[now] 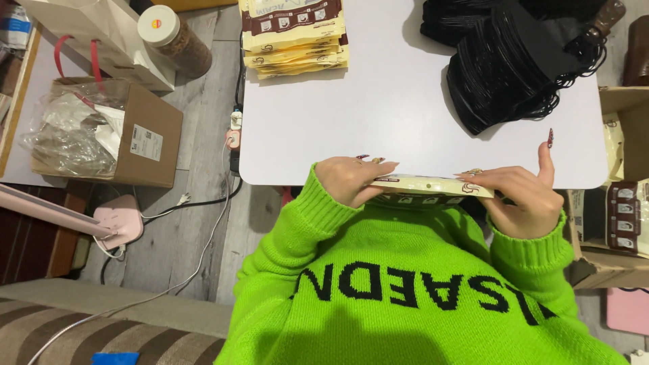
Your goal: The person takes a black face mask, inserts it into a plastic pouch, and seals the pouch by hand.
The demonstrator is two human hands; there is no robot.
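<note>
Head cam, looking straight down. Both hands hold one flat cream pouch (424,186) w/ brown trim, edge-on, at the near edge of the white counter (378,108), right against the green sweater (405,284).

Left hand (348,179): fingers curled over the pouch's left end, gripping it. Right hand (524,196): closed on the pouch's right end, one finger sticking up w/ a dark patterned nail. The pouch spans between the two hands, roughly level, just off the counter's front rim.

Other stuff on the counter:
- Stack of same-type pouches (294,34), far edge, left of centre; cream w/ brown band and small white squares on top face. Well apart from the hands.
- Pile of black face masks (514,61) w/ ear loops, far right corner, fanned out.

Off the counter:
- Right side: open cardboard box (618,230) w/ more cream-and-brown pouches standing inside, near the right hand.
- Left, on grey wood floor (203,203): brown carton (145,135) w/ white rectangular label on its side, crumpled clear plastic in it.
- Behind it a pale paper bag (101,34) w/ red handles, and a jar (172,40) w/ white lid.
- Pink lamp base (118,223) + white cables; power strip (234,138) at the counter's left edge.
- Striped sofa (88,331) bottom left.
</note>
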